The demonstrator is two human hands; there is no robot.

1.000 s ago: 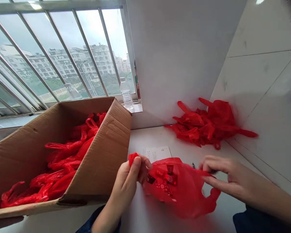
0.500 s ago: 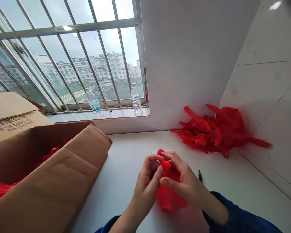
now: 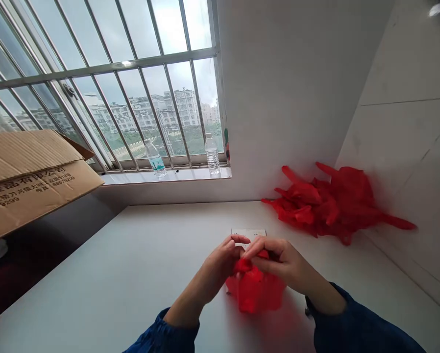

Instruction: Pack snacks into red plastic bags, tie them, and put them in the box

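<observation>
A thin red plastic bag (image 3: 258, 291) hangs bunched between my hands over the white tabletop. Its upper part is gathered into a twist or knot, partly covered by my fingers. My left hand (image 3: 222, 267) is curled round the left side of that gathered part. From the right, the thumb and fingers of my right hand (image 3: 277, 260) pinch the same spot. Behind the fingers lies a small white card or plate (image 3: 258, 232) with tiny marks, mostly hidden by my hands.
A heap of red plastic bags (image 3: 326, 206) lies against the corner at right. A cardboard box (image 3: 39, 184) with printed lettering is at left, beyond the white table (image 3: 132, 255). Two clear bottles, one labelled (image 3: 156, 161) and one plain (image 3: 212, 157), stand on the sill by the barred window.
The cardboard box's near side has left the view, showing more table. My right hand has turned over the gathered part of the bag, fingers closer together. The view has shifted slightly.
</observation>
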